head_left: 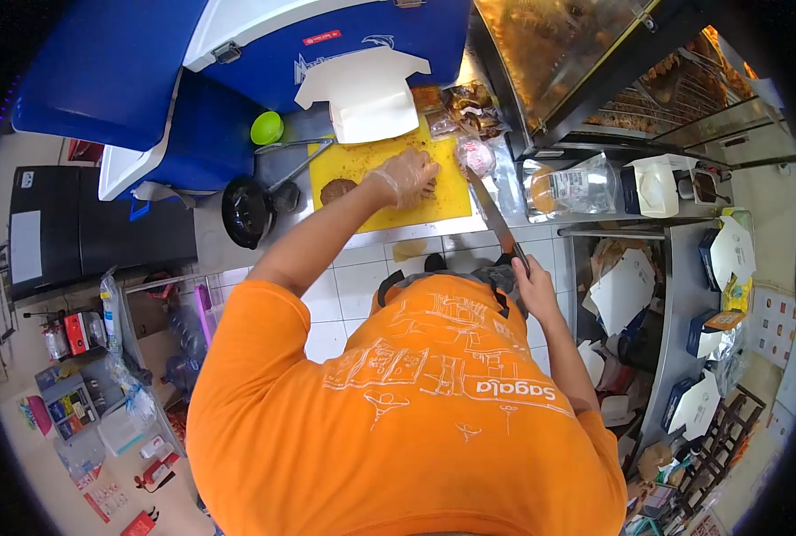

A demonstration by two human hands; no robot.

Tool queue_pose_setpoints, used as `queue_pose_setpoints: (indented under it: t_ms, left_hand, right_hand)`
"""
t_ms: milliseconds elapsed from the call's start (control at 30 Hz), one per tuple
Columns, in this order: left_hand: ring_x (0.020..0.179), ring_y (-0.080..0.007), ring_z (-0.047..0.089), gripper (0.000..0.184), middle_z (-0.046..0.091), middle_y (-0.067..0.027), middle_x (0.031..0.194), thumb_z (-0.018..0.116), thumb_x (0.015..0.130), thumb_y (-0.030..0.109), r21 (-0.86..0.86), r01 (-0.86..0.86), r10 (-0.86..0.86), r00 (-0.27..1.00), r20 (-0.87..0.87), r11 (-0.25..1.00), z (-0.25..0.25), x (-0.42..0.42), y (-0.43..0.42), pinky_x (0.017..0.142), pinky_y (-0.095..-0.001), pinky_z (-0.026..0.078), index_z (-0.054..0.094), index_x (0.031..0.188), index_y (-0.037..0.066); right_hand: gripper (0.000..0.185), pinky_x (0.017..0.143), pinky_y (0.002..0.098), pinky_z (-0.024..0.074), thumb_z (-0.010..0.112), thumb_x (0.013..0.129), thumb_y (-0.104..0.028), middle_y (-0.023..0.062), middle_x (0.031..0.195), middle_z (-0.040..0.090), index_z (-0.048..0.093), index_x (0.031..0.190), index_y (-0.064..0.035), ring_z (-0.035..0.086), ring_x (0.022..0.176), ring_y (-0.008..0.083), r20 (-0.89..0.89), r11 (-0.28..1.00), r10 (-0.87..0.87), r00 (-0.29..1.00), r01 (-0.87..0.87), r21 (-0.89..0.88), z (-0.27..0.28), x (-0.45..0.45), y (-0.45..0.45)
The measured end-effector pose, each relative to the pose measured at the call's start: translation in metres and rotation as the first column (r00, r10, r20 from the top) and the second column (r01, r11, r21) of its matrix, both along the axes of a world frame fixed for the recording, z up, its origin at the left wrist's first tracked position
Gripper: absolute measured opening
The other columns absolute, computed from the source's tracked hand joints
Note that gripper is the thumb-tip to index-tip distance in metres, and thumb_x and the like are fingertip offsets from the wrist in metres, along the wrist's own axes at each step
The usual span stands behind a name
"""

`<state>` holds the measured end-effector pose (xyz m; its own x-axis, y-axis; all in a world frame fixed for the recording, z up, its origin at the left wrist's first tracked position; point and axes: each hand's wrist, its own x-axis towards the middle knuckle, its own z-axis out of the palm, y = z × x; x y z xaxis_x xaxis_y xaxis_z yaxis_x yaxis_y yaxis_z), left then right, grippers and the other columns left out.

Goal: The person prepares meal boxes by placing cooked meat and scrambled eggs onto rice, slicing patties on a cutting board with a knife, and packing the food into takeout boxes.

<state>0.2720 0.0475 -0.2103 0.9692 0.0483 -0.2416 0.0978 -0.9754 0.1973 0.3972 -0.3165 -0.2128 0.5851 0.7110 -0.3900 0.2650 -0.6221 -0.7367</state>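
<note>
My left hand [404,179], in a clear plastic glove, is over the yellow cutting board [451,204]. Its fingers are curled on a brown piece of meat [429,188], mostly hidden beneath them. A rounded dark brown piece of meat [336,190] lies on the board, left of that hand. In my right hand [533,284] is the handle of a long knife [492,213]. Its blade slants up and left, past the board's right edge. An open white cardboard box [375,112] stands at the board's back edge.
Metal tongs [308,165], a green bowl [266,128] and a black pan [248,212] are left of the board. Blue coolers [264,62] stand behind. Right are a pink-and-white round bundle [476,158], a plastic bag [581,186] and a glass-fronted roasting cabinet [585,71].
</note>
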Motion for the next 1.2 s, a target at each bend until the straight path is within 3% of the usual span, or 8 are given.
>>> queue_pose_setpoints:
  t_ms: [233, 333, 433, 533, 700, 767, 1000, 1200]
  left_hand:
    - [0.11, -0.0435, 0.056, 0.051, 0.059, -0.0223, 0.119, 0.079, 0.08, 0.025, -0.225, -0.2, 0.252, 0.938, 0.237, 0.954, -0.016, -0.018, -0.006, 0.089, -0.0485, 0.053, 0.055, 0.12, 0.004]
    - [0.116, -0.0366, 0.056, 0.049, 0.058, -0.0207, 0.12, 0.08, 0.081, 0.015, -0.28, -0.342, 0.38, 0.92, 0.093, 0.897, -0.024, -0.014, -0.008, 0.095, -0.044, 0.052, 0.053, 0.12, 0.003]
    - [0.115, -0.0345, 0.059, 0.035, 0.06, -0.0177, 0.108, 0.077, 0.085, 0.015, -0.712, -0.374, 0.608, 0.789, 0.093, 0.594, -0.043, -0.018, -0.007, 0.091, -0.0411, 0.054, 0.055, 0.11, 0.003]
    - [0.113, -0.0234, 0.06, 0.031, 0.059, -0.0105, 0.106, 0.074, 0.087, 0.009, -0.993, -0.118, 0.83, 0.553, -0.072, -0.008, -0.056, -0.026, -0.013, 0.087, -0.0334, 0.054, 0.053, 0.11, 0.004]
    - [0.109, -0.0245, 0.062, 0.036, 0.061, -0.0085, 0.116, 0.07, 0.088, 0.007, -0.853, -0.139, 0.61, 0.642, -0.465, -0.503, 0.006, -0.051, -0.003, 0.094, -0.036, 0.056, 0.055, 0.12, 0.009]
    - [0.11, -0.026, 0.062, 0.039, 0.062, -0.0095, 0.119, 0.069, 0.087, 0.007, -0.669, 0.172, 0.623, 0.578, -0.526, -0.723, 0.036, -0.052, -0.035, 0.094, -0.0389, 0.057, 0.057, 0.124, 0.01]
    - [0.115, -0.0266, 0.061, 0.05, 0.062, -0.0102, 0.126, 0.068, 0.088, 0.011, -0.533, 0.25, 0.555, 0.625, -0.548, -0.808, 0.047, -0.01, -0.083, 0.091, -0.0375, 0.058, 0.055, 0.136, 0.013]
    - [0.103, -0.0231, 0.065, 0.035, 0.063, -0.0072, 0.11, 0.07, 0.089, 0.01, -0.795, -0.169, 0.468, 0.73, -0.498, -0.583, 0.103, 0.129, -0.176, 0.087, -0.0367, 0.058, 0.059, 0.122, 0.011]
  right_hand:
    - [0.041, 0.063, 0.0457, 0.0477, 0.054, 0.104, -0.039, 0.0204, 0.068, 0.062, 0.061, 0.1, 0.0012, 0.064, 0.065, 0.0381, -0.087, 0.996, -0.004, 0.996, 0.011, 0.088, -0.004, -0.009, 0.031]
    - [0.041, 0.064, 0.0471, 0.0479, 0.054, 0.103, -0.039, 0.0209, 0.071, 0.063, 0.062, 0.099, 0.0009, 0.065, 0.068, 0.0394, 0.001, 0.997, 0.062, 0.998, -0.062, 0.053, -0.004, -0.006, 0.046]
    - [0.037, 0.067, 0.0516, 0.0496, 0.055, 0.102, -0.04, 0.0224, 0.077, 0.066, 0.059, 0.105, -0.0025, 0.066, 0.076, 0.0439, 0.144, 0.99, 0.14, 0.98, -0.14, -0.014, -0.006, -0.003, 0.052]
    - [0.033, 0.069, 0.0536, 0.0509, 0.057, 0.1, -0.038, 0.0222, 0.082, 0.068, 0.058, 0.107, -0.0053, 0.067, 0.079, 0.0445, 0.287, 0.975, 0.22, 0.932, -0.213, -0.055, -0.006, 0.006, 0.078]
    - [0.023, 0.077, 0.0497, 0.0527, 0.065, 0.092, -0.025, 0.0182, 0.096, 0.066, 0.058, 0.105, -0.0071, 0.066, 0.091, 0.0392, 0.471, 0.927, 0.32, 0.822, -0.374, 0.022, 0.006, 0.008, 0.109]
    - [0.024, 0.081, 0.0473, 0.0524, 0.069, 0.086, -0.019, 0.0161, 0.101, 0.063, 0.059, 0.104, -0.0073, 0.064, 0.095, 0.0369, 0.636, 0.881, 0.276, 0.721, -0.454, 0.133, -0.01, 0.011, 0.123]
    - [0.044, 0.091, 0.0485, 0.0463, 0.072, 0.081, -0.021, 0.0161, 0.119, 0.06, 0.061, 0.122, -0.0086, 0.057, 0.107, 0.0358, 0.708, 0.815, 0.175, 0.684, -0.505, 0.286, -0.026, 0.014, 0.135]
    - [0.043, 0.099, 0.0487, 0.0444, 0.071, 0.085, -0.025, 0.0153, 0.127, 0.056, 0.06, 0.123, -0.0087, 0.053, 0.118, 0.0357, 0.638, 0.817, 0.234, 0.734, -0.504, 0.28, -0.005, 0.046, -0.012]
